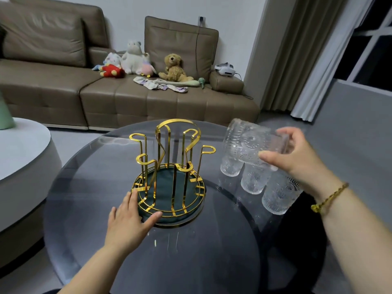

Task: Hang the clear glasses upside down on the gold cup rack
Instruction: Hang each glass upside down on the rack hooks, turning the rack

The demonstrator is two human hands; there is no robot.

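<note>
The gold cup rack (169, 179) stands in the middle of a round dark glass table (191, 262), its hooked prongs bare, on a dark green round base. My left hand (129, 221) lies flat on the table, fingers spread, touching the rack's front left rim. My right hand (297, 153) holds a clear embossed glass (248, 143) in the air to the right of the rack, tipped sideways with its mouth pointing left. Below it three more clear glasses (254, 181) stand on the table in a row.
A white round table (23, 149) is close on the left. Behind stands a brown sofa (127, 98) with plush toys, cloths and a headset. Curtains and a window fill the right side.
</note>
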